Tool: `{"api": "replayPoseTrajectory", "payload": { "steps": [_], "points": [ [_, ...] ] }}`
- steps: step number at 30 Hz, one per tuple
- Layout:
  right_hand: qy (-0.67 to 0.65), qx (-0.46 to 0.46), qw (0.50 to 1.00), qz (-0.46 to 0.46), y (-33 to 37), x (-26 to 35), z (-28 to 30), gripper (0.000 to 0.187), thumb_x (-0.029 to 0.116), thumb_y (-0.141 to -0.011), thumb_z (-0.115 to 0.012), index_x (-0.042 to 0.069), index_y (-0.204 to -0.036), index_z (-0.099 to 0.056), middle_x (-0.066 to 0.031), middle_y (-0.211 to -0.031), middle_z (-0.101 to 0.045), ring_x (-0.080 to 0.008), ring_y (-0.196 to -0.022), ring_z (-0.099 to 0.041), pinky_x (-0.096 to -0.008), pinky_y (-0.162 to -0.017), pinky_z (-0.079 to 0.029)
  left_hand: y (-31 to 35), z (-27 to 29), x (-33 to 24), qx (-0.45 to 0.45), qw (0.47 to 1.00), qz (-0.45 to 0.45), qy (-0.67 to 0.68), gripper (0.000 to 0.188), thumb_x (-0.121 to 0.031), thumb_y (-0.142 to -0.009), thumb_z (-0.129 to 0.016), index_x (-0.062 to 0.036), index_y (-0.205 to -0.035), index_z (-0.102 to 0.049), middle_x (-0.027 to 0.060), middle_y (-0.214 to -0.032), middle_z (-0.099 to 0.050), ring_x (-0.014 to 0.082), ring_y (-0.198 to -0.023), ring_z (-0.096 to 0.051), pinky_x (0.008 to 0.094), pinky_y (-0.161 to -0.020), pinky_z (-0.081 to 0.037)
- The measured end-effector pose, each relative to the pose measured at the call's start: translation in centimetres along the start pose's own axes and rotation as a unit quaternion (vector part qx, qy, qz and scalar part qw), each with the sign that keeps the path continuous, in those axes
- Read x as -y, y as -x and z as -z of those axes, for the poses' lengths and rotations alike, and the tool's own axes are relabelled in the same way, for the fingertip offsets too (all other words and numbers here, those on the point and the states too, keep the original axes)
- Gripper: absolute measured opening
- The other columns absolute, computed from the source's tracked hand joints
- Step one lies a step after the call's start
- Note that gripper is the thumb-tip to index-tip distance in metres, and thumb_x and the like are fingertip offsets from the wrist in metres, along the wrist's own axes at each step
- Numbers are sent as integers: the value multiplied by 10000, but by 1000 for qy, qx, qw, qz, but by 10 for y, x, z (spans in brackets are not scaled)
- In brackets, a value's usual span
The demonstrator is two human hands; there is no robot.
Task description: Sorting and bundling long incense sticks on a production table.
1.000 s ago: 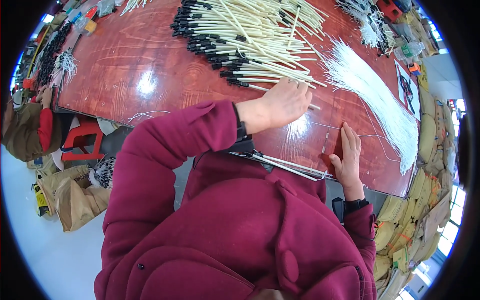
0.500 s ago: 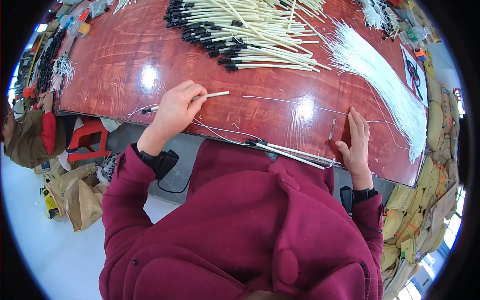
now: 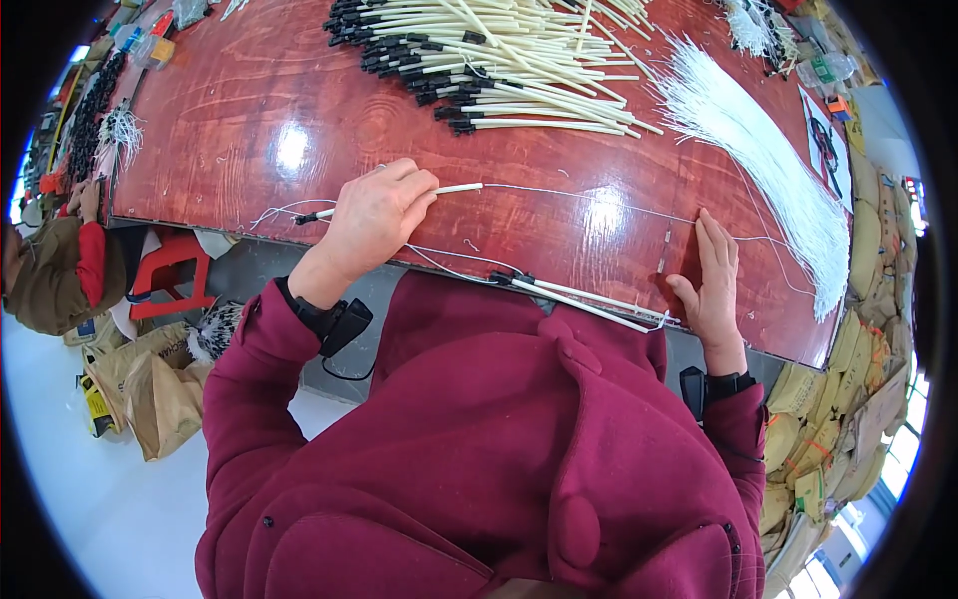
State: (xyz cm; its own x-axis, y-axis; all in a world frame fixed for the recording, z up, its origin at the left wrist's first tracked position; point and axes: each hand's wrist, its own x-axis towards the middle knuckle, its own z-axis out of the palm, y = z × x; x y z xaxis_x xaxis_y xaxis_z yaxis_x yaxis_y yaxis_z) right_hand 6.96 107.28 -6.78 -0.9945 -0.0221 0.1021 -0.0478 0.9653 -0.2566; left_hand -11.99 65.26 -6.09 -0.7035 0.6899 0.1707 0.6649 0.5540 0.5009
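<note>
My left hand (image 3: 377, 217) is closed round a thin cream tube (image 3: 461, 189) above the table, near its front edge. The tube's black end piece (image 3: 306, 219) pokes out on the left, with thin white strings trailing from it. From the tube's right end a single white string (image 3: 589, 200) runs across to my right hand (image 3: 713, 283). That hand lies flat with fingers stretched out, its fingertips resting over the string. Two pale tubes with black ends (image 3: 589, 299) lie along the front edge between my hands, and white strings loop from them towards my left hand.
A heap of cream tubes with black ends (image 3: 499, 75) covers the back middle of the red wooden table (image 3: 220, 150). On the right lies a thick bundle of white strings (image 3: 768, 150). Another person (image 3: 60, 265) is by a red stool (image 3: 170, 280) at left. Filled sacks (image 3: 848, 399) line the right.
My left hand has moved a little right with the tube, whose tip now meets the string's left end. More of the black end piece shows. My right hand has stayed in place.
</note>
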Motion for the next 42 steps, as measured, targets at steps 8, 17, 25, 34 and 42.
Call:
{"api": "replayPoseTrajectory", "payload": {
  "steps": [8, 17, 25, 34, 42],
  "points": [
    [-6, 6, 1000, -1, -1, -2, 2, 946, 601, -857, -678, -43, -1503, -427, -172, -1588, -411, -377, -1426, -381, -485, -1187, -295, -6, -4, -4, 5, 1000, -9, -17, 60, -102, -919, -678, -54, -955, -678, 97, -879, -635, 322, -789, -656, 409, -678, -522],
    [-19, 29, 996, 87, -32, 40, -11, 972, 640, -860, -647, -57, -1499, -423, -202, -1585, -402, -415, -1427, -367, -505, -1187, -288, -91, -77, -90, 114, 963, -194, -152, 109, -128, -800, -633, -79, -878, -691, 75, -915, -652, 249, -858, -672, 400, -637, -570],
    [-46, -55, 995, 69, -37, 31, -9, 859, 538, -882, -673, -25, -1489, -445, -215, -1544, -432, -414, -1367, -423, -508, -1144, -332, -67, -33, -91, -101, 974, -146, -141, 387, -255, -808, -763, -70, -1117, -621, 89, -1113, -611, 283, -1121, -583, 414, -852, -465],
    [-53, -55, 982, 175, -95, 74, -26, 377, 149, -795, -789, 72, -1143, -665, -103, -1226, -621, -318, -1136, -562, -438, -992, -422, -43, -21, -5, -125, 988, 22, -84, 172, -259, -864, -747, -100, -876, -684, 72, -863, -669, 287, -878, -666, 427, -812, -469],
    [-78, -50, 984, 149, -71, 52, -16, 185, 68, -767, -768, 80, -860, -608, -52, -935, -624, -269, -932, -580, -385, -864, -424, 13, 50, 111, -143, 952, 227, -146, 179, -207, -898, -660, -43, -877, -729, 185, -906, -709, 375, -876, -677, 478, -779, -532]
  ]
}}
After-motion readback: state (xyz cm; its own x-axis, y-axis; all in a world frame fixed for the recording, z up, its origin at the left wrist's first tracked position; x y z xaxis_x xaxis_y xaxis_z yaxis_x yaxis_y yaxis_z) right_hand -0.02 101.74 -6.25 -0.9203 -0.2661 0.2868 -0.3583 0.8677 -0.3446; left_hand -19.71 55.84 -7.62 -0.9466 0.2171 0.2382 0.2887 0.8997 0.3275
